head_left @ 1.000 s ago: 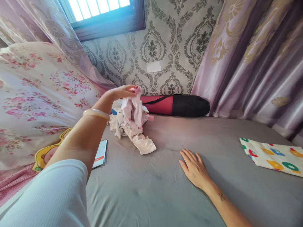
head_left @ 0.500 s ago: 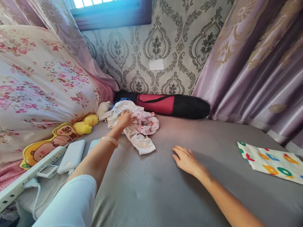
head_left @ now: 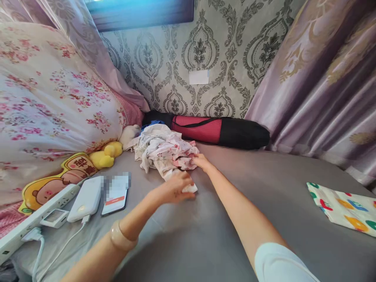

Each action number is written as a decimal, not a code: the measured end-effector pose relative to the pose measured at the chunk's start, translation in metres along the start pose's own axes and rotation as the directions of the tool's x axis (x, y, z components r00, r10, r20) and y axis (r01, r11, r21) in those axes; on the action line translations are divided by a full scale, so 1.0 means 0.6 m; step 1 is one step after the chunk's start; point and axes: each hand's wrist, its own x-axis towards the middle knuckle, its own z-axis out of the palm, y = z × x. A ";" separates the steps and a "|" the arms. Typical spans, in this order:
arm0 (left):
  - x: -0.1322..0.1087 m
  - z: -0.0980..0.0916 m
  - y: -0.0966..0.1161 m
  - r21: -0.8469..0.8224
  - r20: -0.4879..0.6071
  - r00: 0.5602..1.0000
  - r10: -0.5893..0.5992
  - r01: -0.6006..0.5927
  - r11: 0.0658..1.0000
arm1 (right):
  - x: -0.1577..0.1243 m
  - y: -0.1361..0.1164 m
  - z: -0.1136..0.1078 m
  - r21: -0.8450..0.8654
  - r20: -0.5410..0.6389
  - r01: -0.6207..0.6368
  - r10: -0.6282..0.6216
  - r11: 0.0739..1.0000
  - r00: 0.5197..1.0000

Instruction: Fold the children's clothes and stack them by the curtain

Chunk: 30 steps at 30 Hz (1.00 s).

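Crumpled heap of white, cream and pink printed cloth garments [head_left: 158, 145] is lying on the grey fabric bed sheet [head_left: 293, 184], left of centre, up near the wall. Both hands are working at its near and right edges.

Right hand [head_left: 202, 161]: fingers are bending against the right edge of the pink-and-white printed garment [head_left: 174, 147] on the heap. They're touching it; can't tell if they're gripping.

Left hand [head_left: 173, 188]: is sitting at the heap's near end, fingers partly curled and spreading a little, over the white cloth end [head_left: 190, 188] poking out below. Can't tell contact or grip. Pale bangle [head_left: 122, 237] is circling that forearm.

Behind the heap, a long red-and-black tubular bag [head_left: 202, 129] is lying along the wall foot; a blue cloth [head_left: 152, 124] is showing at the heap's back left. Yellow plush toy [head_left: 105, 154] is lying to the left, the floral-printed white fabric [head_left: 64, 98] rising behind it.

Nearer left: black-edged smartphone [head_left: 115, 203] is lying just beside a white rectangular power bank [head_left: 86, 197], with a white cable [head_left: 64, 246] plugging into it. White power strip [head_left: 66, 197] is running alongside.

Far right, well apart: folded white cloth with multicolour print [head_left: 346, 207] is lying flat.
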 end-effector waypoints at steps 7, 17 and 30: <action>-0.027 0.055 -0.069 0.261 -0.234 0.959 -0.159 0.220 0.940 | -0.049 -0.150 -0.189 0.820 -0.350 0.393 -0.179 0.415 0.920; 0.049 -0.012 -0.234 0.282 -0.480 0.729 -0.487 0.654 0.702 | -0.294 -0.241 -0.394 0.527 -0.602 0.738 -0.428 0.422 0.675; 0.093 -0.026 -0.115 -0.483 -0.165 0.735 -0.658 0.521 0.703 | -0.371 -0.162 -0.312 0.435 0.007 0.239 -0.268 0.868 0.963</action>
